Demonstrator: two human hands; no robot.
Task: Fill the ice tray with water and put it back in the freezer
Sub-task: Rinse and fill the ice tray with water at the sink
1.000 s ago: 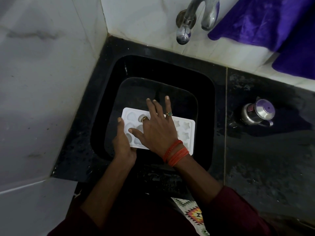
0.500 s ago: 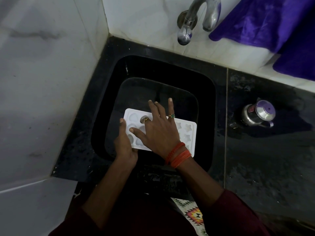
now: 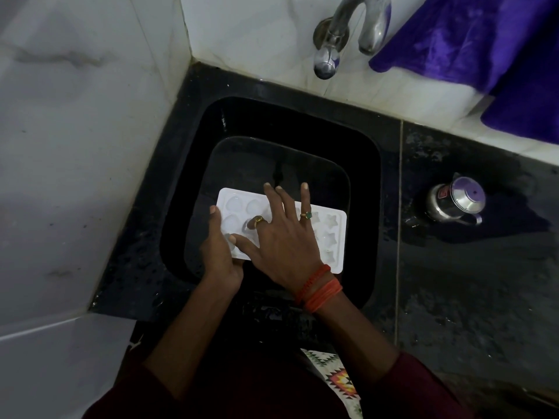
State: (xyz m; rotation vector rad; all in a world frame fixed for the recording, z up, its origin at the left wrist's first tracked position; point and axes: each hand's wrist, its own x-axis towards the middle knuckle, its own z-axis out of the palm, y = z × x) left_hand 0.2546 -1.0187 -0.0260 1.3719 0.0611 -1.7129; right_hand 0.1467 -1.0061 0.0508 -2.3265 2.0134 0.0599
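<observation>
fingers (image 3: 273, 201) spread flat on ice tray (image 3: 332, 235), left hand (image 3: 219, 254) gripping edge, tap (image 3: 375, 31) above sink (image 3: 364, 192)

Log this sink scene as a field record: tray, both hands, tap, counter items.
ice tray: white, in the black sink, shaped cavities facing up
left hand: grips the tray's left end, thumb on top
right hand: lies flat on the tray, fingers straight
tap: on the wall behind the sink; flow cannot be told
counter: lidded steel jug right of the sink; purple cloth at far right
</observation>
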